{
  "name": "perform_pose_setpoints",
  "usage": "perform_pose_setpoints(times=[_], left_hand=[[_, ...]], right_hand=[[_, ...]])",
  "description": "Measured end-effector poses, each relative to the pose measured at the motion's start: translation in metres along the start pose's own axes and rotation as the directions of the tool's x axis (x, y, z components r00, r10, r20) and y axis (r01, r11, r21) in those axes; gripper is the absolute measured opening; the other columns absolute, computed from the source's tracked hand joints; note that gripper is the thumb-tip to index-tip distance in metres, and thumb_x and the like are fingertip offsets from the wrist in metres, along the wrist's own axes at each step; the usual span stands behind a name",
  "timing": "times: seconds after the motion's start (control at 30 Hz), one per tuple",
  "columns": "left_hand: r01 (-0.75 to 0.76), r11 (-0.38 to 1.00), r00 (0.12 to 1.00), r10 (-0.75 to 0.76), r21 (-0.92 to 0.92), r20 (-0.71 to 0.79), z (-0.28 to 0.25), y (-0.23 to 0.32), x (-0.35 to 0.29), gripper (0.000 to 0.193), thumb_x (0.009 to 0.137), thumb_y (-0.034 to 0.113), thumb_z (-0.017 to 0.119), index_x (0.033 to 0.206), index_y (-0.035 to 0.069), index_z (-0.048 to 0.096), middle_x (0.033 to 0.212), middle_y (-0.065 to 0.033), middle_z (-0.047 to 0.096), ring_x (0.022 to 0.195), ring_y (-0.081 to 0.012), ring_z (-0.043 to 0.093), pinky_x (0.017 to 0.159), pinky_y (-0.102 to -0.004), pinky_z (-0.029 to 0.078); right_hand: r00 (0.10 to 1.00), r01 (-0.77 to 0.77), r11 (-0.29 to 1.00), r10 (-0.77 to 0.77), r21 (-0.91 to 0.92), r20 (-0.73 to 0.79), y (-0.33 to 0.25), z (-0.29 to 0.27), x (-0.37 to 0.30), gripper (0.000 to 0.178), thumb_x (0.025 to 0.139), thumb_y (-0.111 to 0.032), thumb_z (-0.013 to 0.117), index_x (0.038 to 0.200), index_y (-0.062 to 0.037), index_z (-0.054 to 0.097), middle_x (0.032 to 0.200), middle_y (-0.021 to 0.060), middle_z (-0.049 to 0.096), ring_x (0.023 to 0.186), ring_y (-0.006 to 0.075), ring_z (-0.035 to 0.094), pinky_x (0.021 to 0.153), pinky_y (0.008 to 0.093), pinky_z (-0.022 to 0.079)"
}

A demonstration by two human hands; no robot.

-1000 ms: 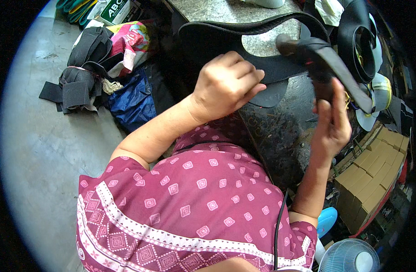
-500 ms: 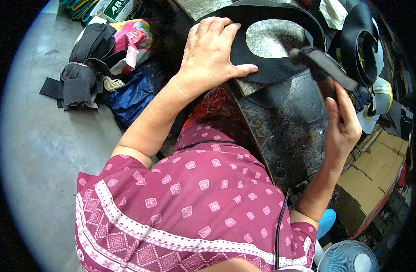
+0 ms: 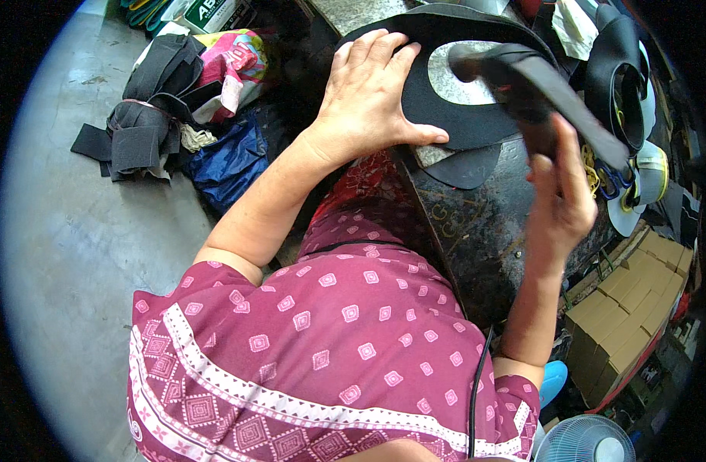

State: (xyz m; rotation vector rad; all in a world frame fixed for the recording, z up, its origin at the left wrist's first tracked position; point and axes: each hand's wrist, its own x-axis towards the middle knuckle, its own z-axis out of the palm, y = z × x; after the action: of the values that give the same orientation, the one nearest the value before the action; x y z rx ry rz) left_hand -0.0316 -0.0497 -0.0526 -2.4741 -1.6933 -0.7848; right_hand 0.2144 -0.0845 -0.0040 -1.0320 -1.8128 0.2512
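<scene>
My left hand (image 3: pixel 368 96) lies with fingers spread on a black sheet piece (image 3: pixel 445 129), pressing its left side. A large oval opening in the sheet shows a pale speckled slab (image 3: pixel 455 83) underneath. My right hand (image 3: pixel 561 192) is wrapped round the handle of a dark hammer (image 3: pixel 557 96), whose long head is blurred by motion. The hammer is raised above the right part of the sheet and hides some of the opening. Below the sheet, a rounded black flap (image 3: pixel 467 168) lies over the edge of the dark worktable (image 3: pixel 484 223).
Rolled black strips (image 3: pixel 619 85) and blue-handled scissors (image 3: pixel 616 183) lie to the right. Cardboard boxes (image 3: pixel 630 300) and a fan (image 3: pixel 588 446) stand lower right. On the left floor are bundled black strips (image 3: pixel 141 135) and a blue plastic bag (image 3: pixel 228 165).
My right hand and the hammer have moved, the hammer now appearing larger and further left over the opening. My left hand remains spread on the sheet; the whole view has shifted slightly.
</scene>
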Motion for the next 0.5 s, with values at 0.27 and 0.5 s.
perform_pose_setpoints(times=[0.27, 0.5], left_hand=[[0.001, 0.998, 0.998, -0.005, -0.064, -0.062, 0.004, -0.001, -0.004, 0.126, 0.056, 0.064, 0.089, 0.150, -0.002, 0.036, 0.145, -0.0205, 0.047, 0.140, -0.0363, 0.041, 0.117, -0.0491, 0.029], [0.003, 0.987, 0.993, -0.021, -0.161, -0.113, 0.006, -0.002, -0.007, 0.139, 0.055, 0.057, 0.093, 0.157, -0.002, 0.020, 0.145, -0.0204, 0.048, 0.137, -0.0369, 0.043, 0.117, -0.0478, 0.028]], right_hand=[[0.980, -0.019, 0.958, 0.075, -0.285, 0.184, 0.004, 0.011, 0.004, 0.039, 0.092, -0.027, 0.073, 0.130, -0.0286, 0.070, 0.080, 0.0063, 0.065, 0.063, 0.0247, 0.063, 0.058, 0.0348, 0.050], [0.960, 0.093, 0.926, 0.014, -0.367, 0.279, -0.001, 0.023, 0.002, 0.042, 0.092, -0.030, 0.071, 0.134, -0.0296, 0.066, 0.074, 0.0050, 0.058, 0.059, 0.0261, 0.061, 0.055, 0.0376, 0.049]])
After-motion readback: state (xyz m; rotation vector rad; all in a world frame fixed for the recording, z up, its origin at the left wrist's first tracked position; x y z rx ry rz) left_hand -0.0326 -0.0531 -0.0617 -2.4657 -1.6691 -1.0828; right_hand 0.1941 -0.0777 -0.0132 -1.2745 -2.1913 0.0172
